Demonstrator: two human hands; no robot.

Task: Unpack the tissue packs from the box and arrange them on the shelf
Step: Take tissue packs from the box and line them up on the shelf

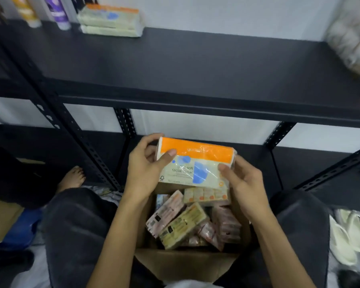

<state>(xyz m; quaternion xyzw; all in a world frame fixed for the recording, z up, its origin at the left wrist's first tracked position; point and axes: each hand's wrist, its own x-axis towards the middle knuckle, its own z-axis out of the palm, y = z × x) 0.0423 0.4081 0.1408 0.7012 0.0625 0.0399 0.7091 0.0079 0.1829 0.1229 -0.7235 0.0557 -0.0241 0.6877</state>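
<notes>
An orange-and-cream tissue pack (195, 163) with a blue mark is held above the open cardboard box (187, 265). My left hand (146, 167) grips its left end and my right hand (243, 181) grips its right end. The box sits between my knees and holds several more tissue packs (181, 225), pink and pale yellow, lying at angles. Two matching tissue packs (110, 21) are stacked at the back left of the black shelf (185, 65).
Bottles (58, 13) stand on the shelf left of the stacked packs, and a bag of white rolls (353, 40) fills its right end. A lower shelf runs behind the box. Pale slippers (349, 238) lie at right, a flat cardboard piece (0, 219) at left.
</notes>
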